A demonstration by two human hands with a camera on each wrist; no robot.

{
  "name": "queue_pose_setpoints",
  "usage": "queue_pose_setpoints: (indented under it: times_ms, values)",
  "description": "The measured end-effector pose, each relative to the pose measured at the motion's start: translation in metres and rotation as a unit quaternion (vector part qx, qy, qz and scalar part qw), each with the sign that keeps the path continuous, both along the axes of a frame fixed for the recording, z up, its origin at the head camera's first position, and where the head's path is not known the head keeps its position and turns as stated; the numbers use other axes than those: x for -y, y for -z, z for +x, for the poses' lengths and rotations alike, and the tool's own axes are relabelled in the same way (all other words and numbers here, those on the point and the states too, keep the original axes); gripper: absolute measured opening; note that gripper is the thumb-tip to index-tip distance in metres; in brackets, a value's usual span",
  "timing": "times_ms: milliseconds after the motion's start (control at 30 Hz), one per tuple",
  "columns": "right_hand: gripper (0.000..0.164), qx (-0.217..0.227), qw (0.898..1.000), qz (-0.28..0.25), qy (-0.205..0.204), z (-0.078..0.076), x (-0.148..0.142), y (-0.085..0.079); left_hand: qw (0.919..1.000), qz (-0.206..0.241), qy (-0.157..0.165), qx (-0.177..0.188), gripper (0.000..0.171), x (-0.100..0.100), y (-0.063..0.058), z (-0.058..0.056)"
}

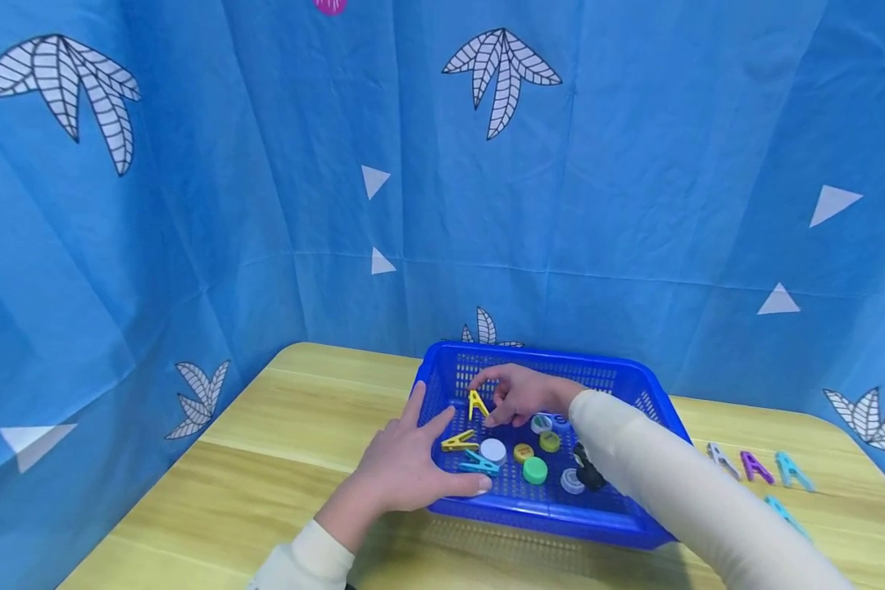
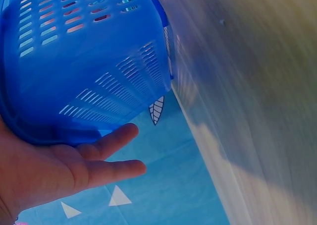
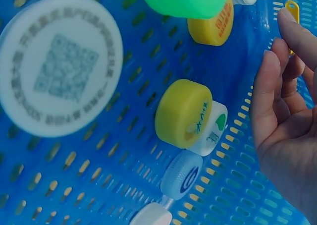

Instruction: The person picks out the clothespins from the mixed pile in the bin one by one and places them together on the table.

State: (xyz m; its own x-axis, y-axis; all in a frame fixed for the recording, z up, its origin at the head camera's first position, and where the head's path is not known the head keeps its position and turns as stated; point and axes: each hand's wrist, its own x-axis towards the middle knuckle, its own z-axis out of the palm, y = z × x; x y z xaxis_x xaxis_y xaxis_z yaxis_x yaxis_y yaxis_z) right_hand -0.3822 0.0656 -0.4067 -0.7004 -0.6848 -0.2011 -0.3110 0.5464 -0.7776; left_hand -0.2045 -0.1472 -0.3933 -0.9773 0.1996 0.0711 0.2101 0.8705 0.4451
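A blue plastic basket (image 1: 560,515) with slotted walls stands on the table. My left hand (image 1: 406,463) rests at its left front corner, fingers spread and straight. In the left wrist view, two fingers (image 2: 119,170) extend past the basket's outer wall. Inside the basket, my right hand (image 1: 524,392) pinches a yellow clothespin (image 1: 476,403) between thumb and fingertips; in the right wrist view the fingers partly cover that clothespin (image 3: 293,12). Below it lie another yellow clothespin (image 1: 459,442) and a light blue clothespin (image 1: 479,463).
Several bottle caps lie in the basket, among them a white cap (image 1: 492,451), a green cap (image 1: 534,470) and a yellow cap (image 3: 183,113). A black object (image 1: 588,471) is partly behind the right sleeve. Right of the basket, a purple clothespin (image 1: 756,466) and others lie on the table (image 1: 280,442).
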Motion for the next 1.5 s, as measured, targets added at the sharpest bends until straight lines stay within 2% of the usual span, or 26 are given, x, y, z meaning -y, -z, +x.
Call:
queue_pose_setpoints:
  times_ms: [267, 533, 867, 1500]
  values:
    - [0.058, -0.010, 1.000, 0.000, 0.014, 0.003, -0.002, -0.012, 1.0000, -0.002, -0.008, -0.001, 0.113, 0.000, -0.002, -0.002]
    - [0.060, -0.013, 1.000, -0.007, 0.002, 0.002, -0.010, -0.025, 0.9998, 0.007, -0.017, 0.002, 0.112, 0.000, -0.005, -0.002]
    - [0.058, -0.016, 0.999, 0.001, 0.037, 0.004, -0.031, -0.044, 0.9997, 0.006, -0.022, -0.003, 0.112, -0.001, -0.009, -0.004]
    - [0.059, -0.034, 0.998, -0.008, 0.054, 0.014, -0.080, -0.050, 0.9998, 0.004, -0.016, 0.008, 0.111, -0.008, -0.002, -0.002]
